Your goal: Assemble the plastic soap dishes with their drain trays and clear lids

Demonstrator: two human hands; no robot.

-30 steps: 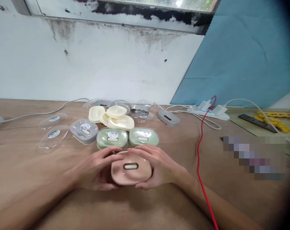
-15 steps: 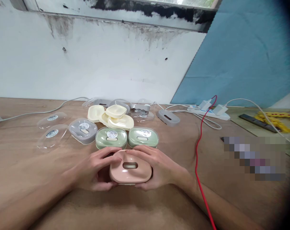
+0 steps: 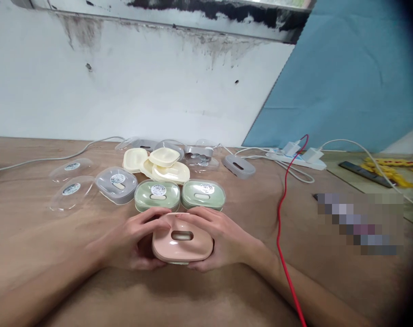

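Between my two hands is a pink soap box (image 3: 182,249), rounded, with an oblong slot in its top. My left hand (image 3: 140,238) grips its left end, fingers over the top edge and thumb at the lower edge. My right hand (image 3: 215,236) holds the right end the same way. Just beyond stand a left green soap box (image 3: 148,202) and a right green soap box (image 3: 202,202), both under clear lids with round labels. A grey soap box (image 3: 112,188) with a labelled clear lid lies to their left.
Cream dishes (image 3: 174,172) are piled behind the green boxes. Clear lids (image 3: 65,200) lie at the left, and a grey slotted piece (image 3: 238,167) at the back right. A red cable (image 3: 279,218) runs from the white power strip (image 3: 315,162) past my right forearm.
The pink soap box has shifted slightly left and tilted a little in my hands. Both hands keep their hold, and the view has moved slightly.
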